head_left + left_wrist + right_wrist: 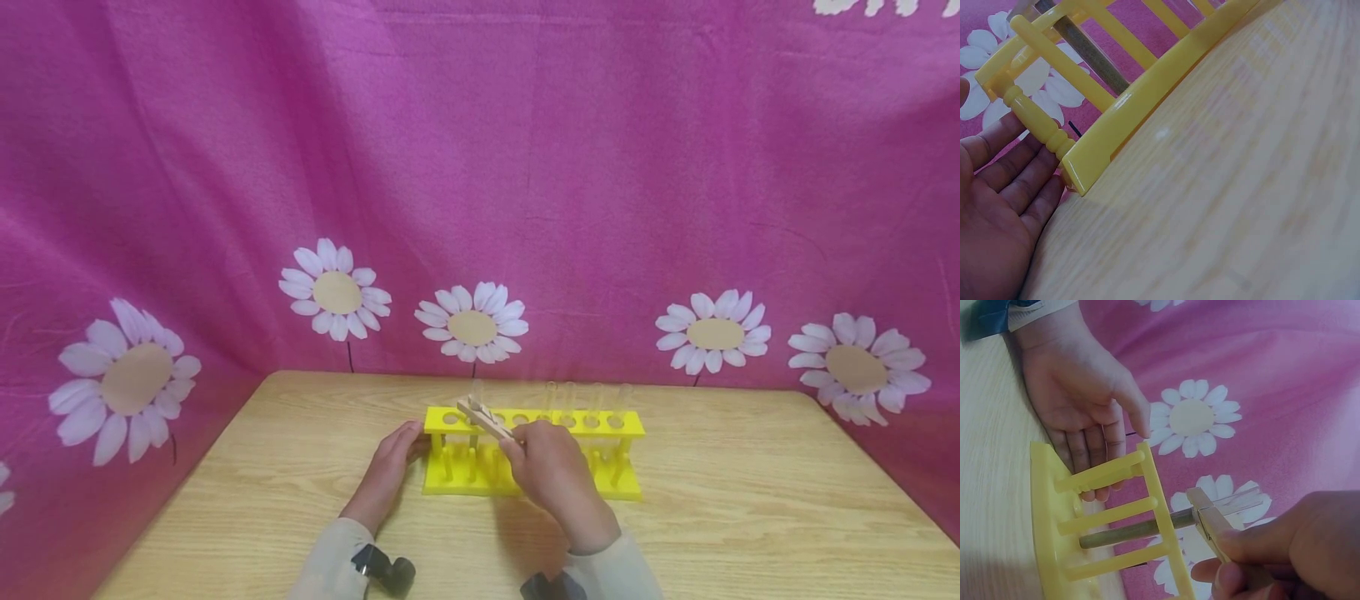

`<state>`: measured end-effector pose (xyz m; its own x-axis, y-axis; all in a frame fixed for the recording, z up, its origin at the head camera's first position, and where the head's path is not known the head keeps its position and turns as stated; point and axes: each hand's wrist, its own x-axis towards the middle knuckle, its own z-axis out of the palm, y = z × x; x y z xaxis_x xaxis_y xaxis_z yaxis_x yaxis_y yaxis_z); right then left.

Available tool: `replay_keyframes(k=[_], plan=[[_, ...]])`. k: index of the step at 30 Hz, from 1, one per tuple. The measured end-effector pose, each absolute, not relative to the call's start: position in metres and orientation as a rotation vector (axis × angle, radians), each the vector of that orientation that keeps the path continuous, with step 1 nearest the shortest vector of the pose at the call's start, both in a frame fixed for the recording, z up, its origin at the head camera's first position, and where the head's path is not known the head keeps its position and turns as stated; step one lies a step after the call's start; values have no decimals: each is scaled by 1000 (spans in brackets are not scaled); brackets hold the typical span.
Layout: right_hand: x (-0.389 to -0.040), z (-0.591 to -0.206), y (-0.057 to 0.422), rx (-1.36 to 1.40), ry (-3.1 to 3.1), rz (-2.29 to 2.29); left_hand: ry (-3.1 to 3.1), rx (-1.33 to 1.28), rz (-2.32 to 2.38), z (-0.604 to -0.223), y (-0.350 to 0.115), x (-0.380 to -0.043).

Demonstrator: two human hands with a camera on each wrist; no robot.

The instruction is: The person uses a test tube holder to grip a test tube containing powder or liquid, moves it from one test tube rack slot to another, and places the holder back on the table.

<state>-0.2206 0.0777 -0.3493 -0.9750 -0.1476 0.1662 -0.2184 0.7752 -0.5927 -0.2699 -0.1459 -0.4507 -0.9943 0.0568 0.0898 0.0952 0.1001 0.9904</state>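
A yellow test tube rack (465,488) stands on the table. My right hand (557,468) grips a wooden test tube holder (485,418) over the rack's left part. In the right wrist view, the holder's jaws are around the upper part of a glass test tube (1129,533) with dark brownish-green contents. That tube passes through a hole of the rack, its lower end near the base. At the rack's left end is my left hand (388,460), its fingers extended behind the end post (1035,122) in the left wrist view, the thumb apart.
Several clear test tubes (595,402) stand in the right half of the rack. The wooden table (750,483) stretches out on both sides. Behind it hangs a pink cloth (585,192) printed with white flowers.
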Motion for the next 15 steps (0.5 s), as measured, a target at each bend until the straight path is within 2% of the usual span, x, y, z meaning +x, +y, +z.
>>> replay_keyframes(k=[15], plan=[[-218,-343,78,288,-2822,1031,-2292,-177,-2092,-452,-146,-271]])
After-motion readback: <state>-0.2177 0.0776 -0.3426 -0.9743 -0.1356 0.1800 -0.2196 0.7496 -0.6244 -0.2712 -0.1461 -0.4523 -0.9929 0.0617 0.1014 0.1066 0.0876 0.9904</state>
